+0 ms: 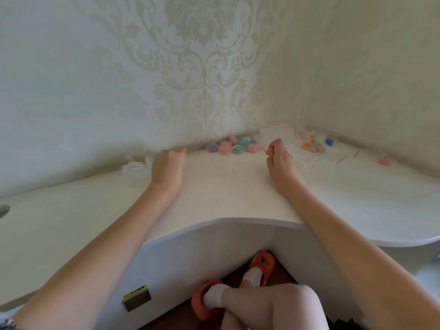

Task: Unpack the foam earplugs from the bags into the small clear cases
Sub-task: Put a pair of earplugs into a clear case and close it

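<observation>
A: Roughly a dozen filled cases [234, 144] sit in a cluster against the wall straight ahead of you, with purple, orange, green and pink foam showing through the clear plastic. I'd judge that as your finished pile.

B: So how much is left for me?

A: To your right there is a heap of clear bags [289, 135] with red strips, and just beyond it a few loose pieces [312, 144] in orange and pink, plus something blue [329, 141]. Whether those are bare earplugs or filled cases, I cannot tell at this blur. One pink item [385, 160] lies well apart, farther right on the desk [226, 186]. By my reading you are past the middle, but not finished.

B: What are my hands doing?

A: Your right hand [279, 157] has its fingers curled, pinching a small pink earplug [268, 151] at the fingertips, just beside the bag heap and near the finished cluster. Your left hand [167, 166] rests on the desk with fingers curled under. I can't make out anything inside it, so I can't say whether it grips a case.

B: Any empty cases to hand?

A: Something pale and clear [135, 169] lies just left of your left hand, against the wall. It could be empty cases or spent bags; it's too washed out to say. You'd likely need an open case there for the pink plug.
</observation>
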Demonstrator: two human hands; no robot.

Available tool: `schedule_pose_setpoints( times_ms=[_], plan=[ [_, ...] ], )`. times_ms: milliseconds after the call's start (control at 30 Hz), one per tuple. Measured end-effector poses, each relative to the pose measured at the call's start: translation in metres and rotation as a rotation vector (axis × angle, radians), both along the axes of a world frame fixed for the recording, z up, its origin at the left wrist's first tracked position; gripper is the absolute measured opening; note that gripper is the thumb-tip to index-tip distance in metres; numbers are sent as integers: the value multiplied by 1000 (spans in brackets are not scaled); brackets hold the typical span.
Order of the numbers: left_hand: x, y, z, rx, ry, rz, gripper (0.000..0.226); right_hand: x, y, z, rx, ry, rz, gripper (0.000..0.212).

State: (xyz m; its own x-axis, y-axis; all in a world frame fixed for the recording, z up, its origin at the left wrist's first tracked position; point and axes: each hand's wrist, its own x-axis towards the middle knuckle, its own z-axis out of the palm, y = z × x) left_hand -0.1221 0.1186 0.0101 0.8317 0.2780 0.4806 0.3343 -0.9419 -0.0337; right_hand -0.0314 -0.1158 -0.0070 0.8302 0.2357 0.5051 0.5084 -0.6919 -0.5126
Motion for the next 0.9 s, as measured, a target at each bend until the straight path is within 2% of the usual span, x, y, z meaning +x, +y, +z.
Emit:
schedule_pose_setpoints(
  times_ms=[133, 233, 333, 400, 500, 600, 667, 733, 800, 867, 900],
  plan=[
    [4, -5, 5, -177, -262, -215, 17, 0, 2, -2, 61, -12, 68, 11],
    [15, -28, 11, -262, -414, -366, 21, -8, 11, -2, 141, -53, 168, 13],
    [25, -56, 7, -320, -415, -483, 30, -22, 24, 0, 106, -223, 291, 13],
    [42, -65, -4, -370, -360, -493, 30, -26, 29, 0, 88, -264, 377, 16],
    [69, -68, -16, -443, -306, -529, 24, -20, 29, -3, 88, -177, 415, 15],
    [77, -67, -21, -625, -397, -636, 24, -12, 30, -7, 16, -55, 371, 16],
    [79, -58, -25, -737, -424, -579, 21, -10, 31, -7, -74, 37, 360, 17],
    [84, -47, -31, -764, -317, -440, 13, -8, 31, -8, -123, 67, 362, 15],
    [86, -41, -34, -549, -77, -262, 25, -8, 29, -8, -126, 89, 352, 14],
    [87, -42, -35, -393, 50, -216, 35, -6, 29, -8, -118, 101, 341, 13],
    [87, -44, -34, -421, 49, -251, 36, -4, 29, -10, -116, 102, 338, 13]
  ],
)
